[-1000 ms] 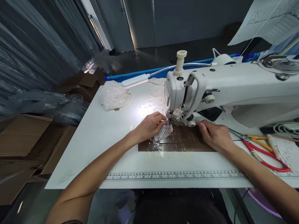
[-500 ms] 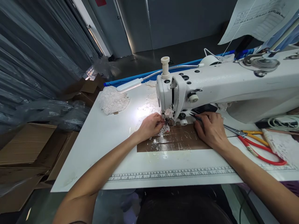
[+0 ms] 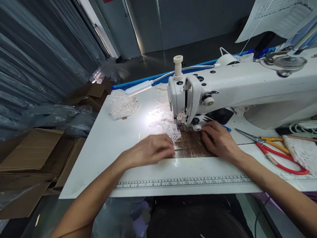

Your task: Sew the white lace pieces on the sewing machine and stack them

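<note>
White lace [image 3: 170, 129] lies on the table to the left of the sewing machine's needle area and reaches under its presser foot. My left hand [image 3: 151, 150] is just in front of the lace, over the brown plate's left part; motion smears its fingers. The brown plate [image 3: 189, 145] lies in front of the needle. My right hand [image 3: 221, 140] rests at the plate's right end, loosely bent, thumb apart from the fingers, with nothing visible between them. Directly behind it lie blue-handled scissors [image 3: 227, 128], partly hidden by the hand.
The white sewing machine [image 3: 232, 82] spans the right side, with a lit lamp [image 3: 140, 88] at its left. Red-and-orange-handled scissors [image 3: 268, 145] lie at right. A lace pile [image 3: 123, 104] sits back left. A printed ruler [image 3: 183, 182] runs along the front edge; cardboard boxes [image 3: 32, 152] stand left.
My left hand has come away from the lace at the needle, toward me and slightly left. My right hand stays near the plate's right end; the blue scissor handle now shows. The view shifted slightly.
</note>
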Demonstrator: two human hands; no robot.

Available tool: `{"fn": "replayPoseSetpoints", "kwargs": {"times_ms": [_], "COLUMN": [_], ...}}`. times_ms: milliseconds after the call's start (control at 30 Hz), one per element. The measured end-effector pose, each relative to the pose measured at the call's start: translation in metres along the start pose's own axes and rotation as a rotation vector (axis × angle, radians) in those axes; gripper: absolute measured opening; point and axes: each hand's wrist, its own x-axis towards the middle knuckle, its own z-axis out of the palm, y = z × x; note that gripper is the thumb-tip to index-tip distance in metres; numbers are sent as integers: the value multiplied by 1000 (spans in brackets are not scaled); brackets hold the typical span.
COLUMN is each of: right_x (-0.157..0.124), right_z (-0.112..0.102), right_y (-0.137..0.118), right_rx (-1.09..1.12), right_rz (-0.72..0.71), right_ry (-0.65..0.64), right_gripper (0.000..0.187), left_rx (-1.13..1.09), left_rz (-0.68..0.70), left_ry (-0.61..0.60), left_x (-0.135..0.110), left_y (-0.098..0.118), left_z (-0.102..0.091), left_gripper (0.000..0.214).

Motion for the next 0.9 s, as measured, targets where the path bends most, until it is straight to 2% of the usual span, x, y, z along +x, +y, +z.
{"fn": "replayPoseSetpoints", "kwargs": {"times_ms": [33, 67, 133, 233, 367, 467, 567, 633, 700, 800, 833, 900], "right_x": [2, 5, 8, 11, 9, 7, 5, 5, 5, 5, 6, 5], "right_z": [1, 3, 9, 19, 28, 30, 30, 30, 31, 31, 31, 29], "right_y": [-7, -14, -26, -35, -36, -35, -35, -35, -35, -34, -34, -34], "right_rx": [25, 32, 26, -3, -52, -44, -45, -44, -37, -25, -17, 21], "right_rz": [-40, -73, -113, -131, -94, -66, -60, -56, -52, -47, -43, -22], "right_ry": [-64, -122, -198, -239, -251, -252, -253, -253, -248, -245, -246, -249], "right_gripper": [26, 28, 32, 38, 38, 38, 38, 38, 39, 39, 38, 39], "left_rx": [137, 256, 396, 494, 490, 455, 480, 497, 456, 354, 338, 331], "left_rz": [-48, -70, -52, -17, 25, 14, -5, 27, 122, 274, 287, 267], "left_ry": [173, 265, 320, 248, 113, 134, 247, 313, 272, 97, 71, 96], "left_x": [4, 10, 24, 46, 64, 66, 57, 47, 38, 32, 32, 35], "left_y": [-10, -21, -44, -69, -85, -93, -94, -89, -83, -77, -77, -79], "left_z": [1, 4, 8, 11, 4, -3, -5, -3, 2, 13, 17, 25], "left_gripper": [22, 25, 26, 26, 25, 28, 32, 27, 21, 20, 18, 19]}}
